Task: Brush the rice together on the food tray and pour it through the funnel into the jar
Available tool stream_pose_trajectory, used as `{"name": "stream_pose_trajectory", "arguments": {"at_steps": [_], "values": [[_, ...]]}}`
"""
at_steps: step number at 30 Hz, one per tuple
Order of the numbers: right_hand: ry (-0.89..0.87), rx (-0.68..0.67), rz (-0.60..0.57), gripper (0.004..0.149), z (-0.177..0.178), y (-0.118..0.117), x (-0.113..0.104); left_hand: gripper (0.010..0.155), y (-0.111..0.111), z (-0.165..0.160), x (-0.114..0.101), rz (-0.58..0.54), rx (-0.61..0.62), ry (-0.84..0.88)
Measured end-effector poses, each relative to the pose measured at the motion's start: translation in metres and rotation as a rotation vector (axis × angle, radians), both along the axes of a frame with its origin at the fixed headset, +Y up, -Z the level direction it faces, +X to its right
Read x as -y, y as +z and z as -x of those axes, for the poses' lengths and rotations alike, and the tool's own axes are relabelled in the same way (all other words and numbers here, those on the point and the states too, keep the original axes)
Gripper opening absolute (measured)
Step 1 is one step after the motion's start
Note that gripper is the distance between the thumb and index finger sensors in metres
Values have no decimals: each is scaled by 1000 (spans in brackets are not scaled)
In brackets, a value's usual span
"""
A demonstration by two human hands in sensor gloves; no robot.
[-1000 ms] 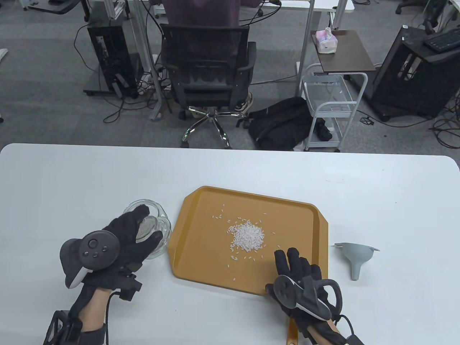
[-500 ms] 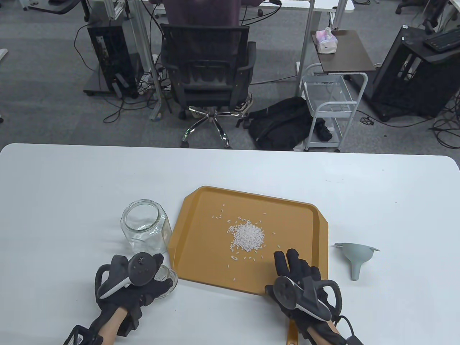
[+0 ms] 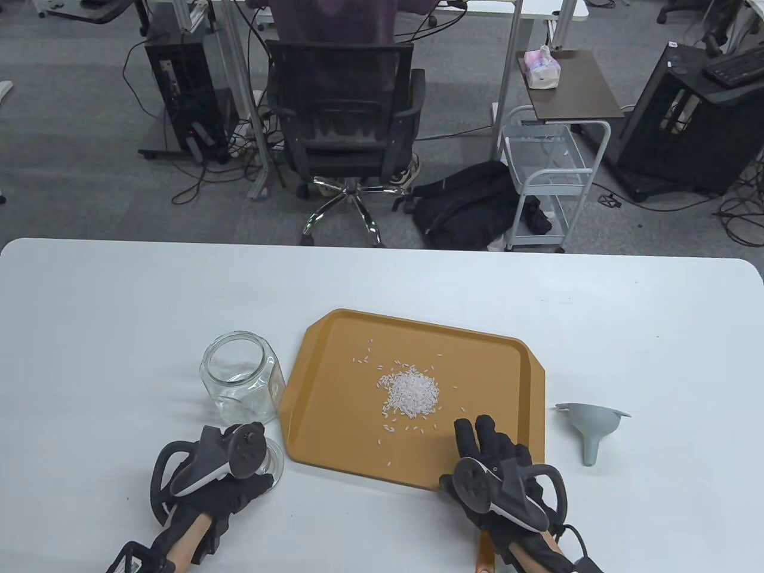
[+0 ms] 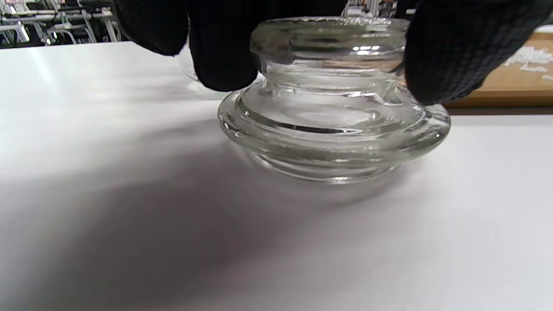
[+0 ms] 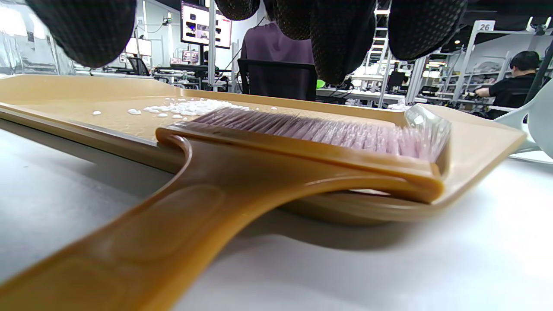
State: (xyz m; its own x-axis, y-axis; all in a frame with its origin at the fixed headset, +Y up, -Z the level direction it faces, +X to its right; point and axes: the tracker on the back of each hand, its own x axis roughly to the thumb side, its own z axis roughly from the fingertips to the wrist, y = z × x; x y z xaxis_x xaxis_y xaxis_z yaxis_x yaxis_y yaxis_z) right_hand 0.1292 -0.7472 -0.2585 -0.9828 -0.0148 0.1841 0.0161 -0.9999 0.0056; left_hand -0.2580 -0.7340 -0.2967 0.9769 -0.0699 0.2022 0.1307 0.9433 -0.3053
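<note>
An open glass jar (image 3: 242, 382) stands left of the orange food tray (image 3: 334, 418). My left hand (image 3: 259, 471) pinches the knob of the glass jar lid (image 4: 332, 125), which rests on the table in front of the jar; my fingers (image 4: 224, 52) curl round it. A small pile of rice (image 3: 410, 394) with stray grains lies mid-tray. The brush (image 5: 302, 134) lies with its bristled head on the tray's near right rim (image 5: 475, 134) and its handle (image 3: 484, 555) on the table. My right hand (image 3: 468, 447) hovers over the brush head, fingers (image 5: 341, 39) straight, touching nothing.
A grey funnel (image 3: 591, 427) lies on its side on the white table (image 3: 119, 310), right of the tray. Beyond the far table edge are an office chair (image 3: 346, 113) with a seated person, a black bag and a white cart.
My left hand lifted the lid off the jar, carried it toward the front table edge and set it down. The right hand, brush, tray and rice have not moved.
</note>
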Motion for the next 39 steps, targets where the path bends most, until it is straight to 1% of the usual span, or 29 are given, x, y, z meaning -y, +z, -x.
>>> {"name": "stream_pose_trajectory", "arguments": {"at_steps": [1, 5, 8, 10, 13, 17, 20, 23, 26, 28, 29, 31, 34, 39], "values": [[-1, 0, -1, 91, 0, 0, 0, 91, 0, 0, -2, -3, 3, 2], [-12, -4, -8, 90, 0, 0, 0, 86, 5, -7, -17, -34, -7, 58], [-22, -12, -20, 90, 0, -1, -1, 81, 11, -22, -35, -104, 52, 81], [-12, -3, -59, 89, -1, 0, -3, 78, 14, -34, -45, -150, 99, 109], [-6, 26, -110, 88, -8, -1, -9, 75, 14, -51, -51, -203, 157, 175], [-55, 127, -164, 88, -29, -6, -18, 74, 5, -69, -48, -212, 156, 222], [-94, 253, -186, 88, -55, -12, -23, 74, -1, -79, -43, -241, 169, 254], [-106, 387, -217, 90, -87, -19, -26, 72, -1, -82, -38, -302, 184, 325], [-77, 514, -190, 95, -117, -25, -24, 71, 2, -82, -32, -365, 186, 387], [-75, 583, -163, 99, -135, -29, -20, 71, 6, -84, -30, -397, 185, 354], [-86, 616, -143, 101, -144, -31, -18, 71, 9, -84, -31, -419, 196, 304], [-105, 660, -114, 104, -157, -35, -13, 72, 14, -86, -31, -461, 203, 281], [-125, 694, -36, 108, -172, -40, -4, 72, 20, -86, -29, -460, 216, 306], [-111, 716, -7, 109, -181, -46, 3, 72, 24, -84, -26, -464, 206, 312]]}}
